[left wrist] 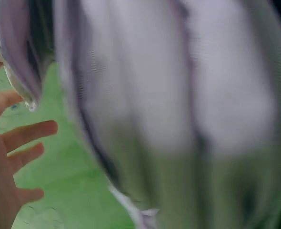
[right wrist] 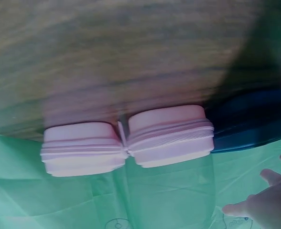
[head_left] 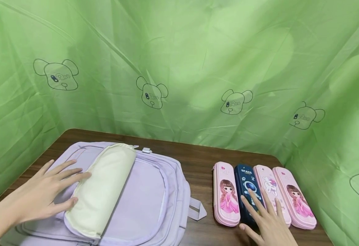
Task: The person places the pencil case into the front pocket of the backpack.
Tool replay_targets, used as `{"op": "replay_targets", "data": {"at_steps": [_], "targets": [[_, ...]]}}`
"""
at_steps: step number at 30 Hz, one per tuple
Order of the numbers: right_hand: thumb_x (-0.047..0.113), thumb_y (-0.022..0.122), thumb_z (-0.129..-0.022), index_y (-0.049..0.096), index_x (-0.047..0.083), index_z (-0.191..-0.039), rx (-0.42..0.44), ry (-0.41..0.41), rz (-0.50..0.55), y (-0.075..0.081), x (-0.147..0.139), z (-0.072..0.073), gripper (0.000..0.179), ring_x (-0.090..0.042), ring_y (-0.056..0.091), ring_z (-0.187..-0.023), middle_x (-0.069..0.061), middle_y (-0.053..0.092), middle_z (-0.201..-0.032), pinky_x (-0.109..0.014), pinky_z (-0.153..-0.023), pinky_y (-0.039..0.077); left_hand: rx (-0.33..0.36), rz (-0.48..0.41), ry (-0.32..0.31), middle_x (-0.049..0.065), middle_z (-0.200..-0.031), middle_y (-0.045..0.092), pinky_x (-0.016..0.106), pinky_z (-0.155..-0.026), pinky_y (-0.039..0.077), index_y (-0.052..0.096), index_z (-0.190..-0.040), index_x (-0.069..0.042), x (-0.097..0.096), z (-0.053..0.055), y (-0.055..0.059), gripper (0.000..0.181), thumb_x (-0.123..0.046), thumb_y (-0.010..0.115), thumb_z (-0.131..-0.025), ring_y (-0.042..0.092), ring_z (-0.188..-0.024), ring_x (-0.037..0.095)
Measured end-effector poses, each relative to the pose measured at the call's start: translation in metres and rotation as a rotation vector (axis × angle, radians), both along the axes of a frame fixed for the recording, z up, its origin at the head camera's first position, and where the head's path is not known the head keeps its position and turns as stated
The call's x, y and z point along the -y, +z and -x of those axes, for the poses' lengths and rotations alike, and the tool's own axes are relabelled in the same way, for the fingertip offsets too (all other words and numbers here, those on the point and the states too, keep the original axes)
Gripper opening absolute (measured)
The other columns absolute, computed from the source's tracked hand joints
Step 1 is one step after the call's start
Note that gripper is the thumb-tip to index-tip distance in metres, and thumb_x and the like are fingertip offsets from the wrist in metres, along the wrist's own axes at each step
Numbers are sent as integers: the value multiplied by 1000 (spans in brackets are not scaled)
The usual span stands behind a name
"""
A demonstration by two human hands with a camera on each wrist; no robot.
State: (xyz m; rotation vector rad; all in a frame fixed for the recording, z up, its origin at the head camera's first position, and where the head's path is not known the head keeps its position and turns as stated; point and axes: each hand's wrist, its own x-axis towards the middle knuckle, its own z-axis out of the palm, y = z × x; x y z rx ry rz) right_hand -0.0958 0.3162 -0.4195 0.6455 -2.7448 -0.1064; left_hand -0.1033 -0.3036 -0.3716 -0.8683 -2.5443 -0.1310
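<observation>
On the left, a lilac backpack [head_left: 145,201] lies on the table with its front pocket flap folded back, baring a cream lining [head_left: 105,188]. Over that flap my left hand [head_left: 51,191] spreads its fingers, thumb and index tip at the flap's edge; the left wrist view shows the other fingers [left wrist: 28,131] stretched out beside the bag. My right hand [head_left: 270,222] hovers with spread fingers over a navy space-print pencil case [head_left: 247,174] and a pink rabbit-print pencil case [head_left: 263,174]. In the right wrist view, part of this hand [right wrist: 269,202] shows near the navy case.
Two pink pencil cases with a doll print stand at the row's ends, one left [head_left: 226,191] and one right [head_left: 294,194]. A strap loop [head_left: 196,209] sticks out from the bag toward the row. Green cloth [head_left: 191,68] walls in the brown table [head_left: 194,157].
</observation>
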Motion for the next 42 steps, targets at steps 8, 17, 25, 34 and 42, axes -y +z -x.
{"op": "replay_targets", "data": {"at_steps": [8, 17, 25, 34, 42], "targets": [[60, 55, -82, 44, 15, -140, -68, 124, 57, 1, 19, 14, 74, -38, 12, -137, -10, 24, -151, -55, -107, -7, 219, -180, 93, 14, -146, 32, 60, -97, -19, 46, -138, -32, 13, -5, -33, 65, -34, 70, -77, -1, -139, 34], [62, 57, -79, 49, 13, -136, -79, 99, 108, 2, 45, 30, 76, -35, 16, -137, -15, 38, -143, -54, -109, 2, 301, -257, 74, 13, -151, 24, 65, -102, -2, 39, -143, -28, 9, -9, -45, 63, -24, 65, -85, 19, -133, 45], [63, 59, -77, 47, 10, -137, -2, -47, 172, 0, 69, 30, 81, -44, 34, -126, -23, 39, -139, -59, -99, 25, 350, -307, 92, 11, -152, 22, 70, -96, -9, 38, -143, -28, 12, -12, -46, 62, -21, 62, -87, 15, -135, 44], [54, 67, -76, 48, 3, -134, 73, -105, 218, -10, 94, 29, 80, -49, 31, -126, -30, 39, -136, -60, -100, 24, 294, -337, 70, 12, -152, 20, 71, -93, -14, 39, -143, -24, 11, -13, -51, 63, -17, 62, -85, -4, -137, 40], [31, 78, -69, 47, 9, -137, 140, -46, 373, -12, 107, 34, 78, -57, 33, -119, -32, 28, -141, -64, -94, 31, 286, -327, 85, 12, -152, 19, 70, -94, -13, 37, -144, -24, 11, -13, -55, 62, -18, 60, -87, -2, -138, 39]]}}
